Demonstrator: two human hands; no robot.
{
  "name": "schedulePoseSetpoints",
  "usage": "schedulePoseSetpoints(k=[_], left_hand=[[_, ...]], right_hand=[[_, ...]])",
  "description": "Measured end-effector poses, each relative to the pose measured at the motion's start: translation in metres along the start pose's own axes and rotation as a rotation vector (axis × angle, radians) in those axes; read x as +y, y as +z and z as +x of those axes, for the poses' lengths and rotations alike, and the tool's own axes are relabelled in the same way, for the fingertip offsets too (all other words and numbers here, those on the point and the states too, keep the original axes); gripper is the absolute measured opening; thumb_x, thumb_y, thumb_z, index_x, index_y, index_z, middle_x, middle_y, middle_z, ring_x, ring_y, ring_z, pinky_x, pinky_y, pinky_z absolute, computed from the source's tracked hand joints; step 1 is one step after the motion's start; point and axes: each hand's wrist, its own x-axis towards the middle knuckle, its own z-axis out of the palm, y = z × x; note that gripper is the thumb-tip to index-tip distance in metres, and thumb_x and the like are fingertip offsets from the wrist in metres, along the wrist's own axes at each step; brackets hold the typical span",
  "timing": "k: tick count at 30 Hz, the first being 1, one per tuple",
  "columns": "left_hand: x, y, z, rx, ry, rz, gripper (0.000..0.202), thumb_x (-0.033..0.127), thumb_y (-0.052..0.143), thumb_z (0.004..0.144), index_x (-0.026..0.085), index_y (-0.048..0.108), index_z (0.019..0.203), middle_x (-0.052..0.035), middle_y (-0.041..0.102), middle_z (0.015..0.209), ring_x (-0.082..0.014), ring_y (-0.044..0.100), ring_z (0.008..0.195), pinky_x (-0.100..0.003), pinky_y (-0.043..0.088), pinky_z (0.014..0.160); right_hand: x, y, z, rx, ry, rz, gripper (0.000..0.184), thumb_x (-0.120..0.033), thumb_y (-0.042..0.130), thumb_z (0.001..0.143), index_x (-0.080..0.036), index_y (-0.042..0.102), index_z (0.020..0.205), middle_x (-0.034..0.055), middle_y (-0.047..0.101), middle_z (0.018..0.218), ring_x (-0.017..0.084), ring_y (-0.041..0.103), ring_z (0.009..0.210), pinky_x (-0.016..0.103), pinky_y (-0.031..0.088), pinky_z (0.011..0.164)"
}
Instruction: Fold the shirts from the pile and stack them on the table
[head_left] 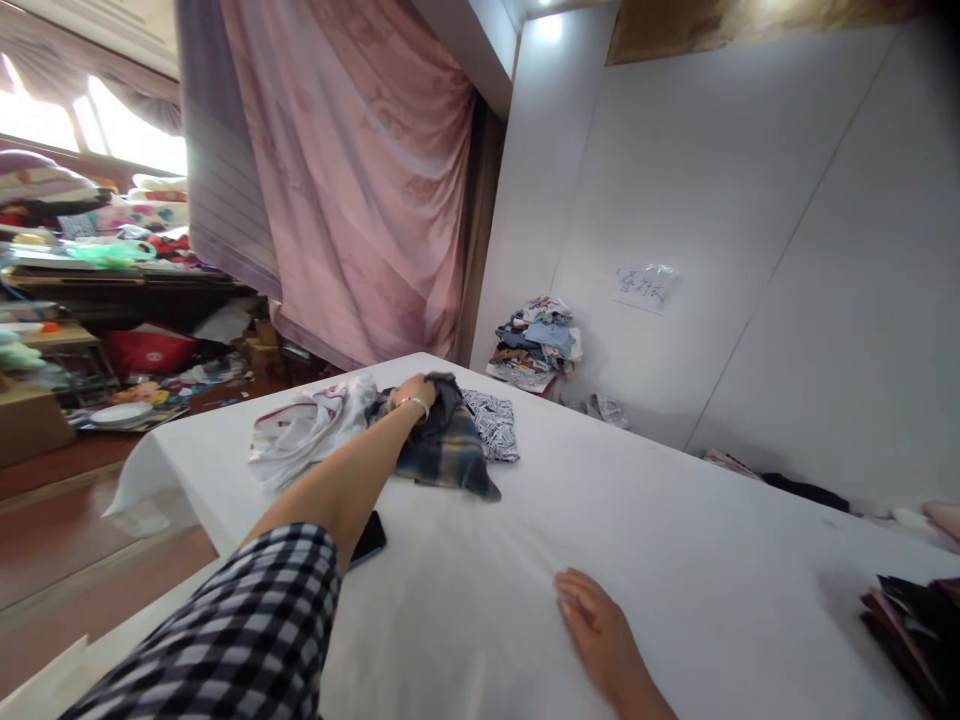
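My left hand (414, 391) reaches far out across the white-covered table (615, 500) and is closed on a dark plaid shirt (450, 452). Dark grey cloth (444, 396) is bunched at its fingers; whether this is part of the shirt I cannot tell. Left of the hand lies a crumpled white garment (300, 430) with red trim. A folded black-and-white printed garment (495, 424) is just right of the shirt. Nearer to me, my right hand (600, 632) rests low over the table, holding nothing, its fingers loosely bent.
Partly behind my left forearm lies a black phone (370, 540). A tall pile of folded clothes (541, 340) stands by the white wall (675, 200). Dark folded garments (911, 630) sit at the right edge. A pink curtain (360, 180) hangs beyond the table.
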Motion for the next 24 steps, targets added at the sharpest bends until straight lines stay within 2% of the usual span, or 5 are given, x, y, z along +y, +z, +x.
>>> schedulePoseSetpoints(k=[5,9,15,20,24], left_hand=[[0.102,0.006,-0.023,0.022,0.108,-0.353,0.025,0.030,0.052,0.088,0.014,0.063,0.104,-0.0053,0.067,0.102,-0.0172,0.061,0.093,-0.034,0.050,0.084],[0.144,0.054,-0.120,-0.356,0.135,-0.778,0.022,0.026,0.060,0.077,0.016,0.069,0.095,-0.0011,0.071,0.090,-0.0159,0.062,0.088,-0.026,0.048,0.082],[0.092,0.126,-0.269,-0.793,-0.378,-0.940,0.012,0.018,0.057,0.072,0.016,0.067,0.078,-0.0050,0.071,0.077,-0.0183,0.064,0.078,-0.030,0.051,0.079],[0.046,0.129,-0.287,-0.750,-0.690,-0.883,0.015,0.017,0.046,0.078,0.017,0.061,0.077,-0.0059,0.069,0.070,-0.0182,0.066,0.069,-0.031,0.053,0.069],[0.055,0.102,-0.310,-0.841,-0.618,-1.017,0.009,0.020,0.060,0.072,0.016,0.066,0.078,-0.0043,0.070,0.072,-0.0152,0.064,0.065,-0.025,0.051,0.065]], right_hand=[[-0.013,-0.011,0.008,0.103,0.311,0.526,0.043,-0.050,0.070,0.072,-0.020,0.071,0.103,0.0104,0.069,0.111,0.028,0.062,0.109,0.043,0.045,0.100],[-0.022,-0.040,0.016,0.260,0.378,1.076,0.052,-0.054,0.069,0.071,-0.027,0.061,0.115,0.0074,0.070,0.111,0.026,0.065,0.104,0.046,0.051,0.089],[-0.021,-0.071,0.020,0.414,0.427,1.261,0.027,-0.045,0.049,0.085,-0.028,0.067,0.094,0.0000,0.073,0.097,0.021,0.064,0.104,0.036,0.054,0.085],[-0.020,-0.061,0.026,0.352,0.541,1.162,0.029,-0.040,0.053,0.080,-0.018,0.068,0.091,0.0079,0.074,0.087,0.026,0.067,0.094,0.041,0.056,0.079],[-0.015,-0.070,0.028,0.361,0.368,0.891,0.040,-0.051,0.050,0.080,-0.018,0.069,0.091,0.0107,0.073,0.089,0.029,0.067,0.093,0.046,0.056,0.078]])
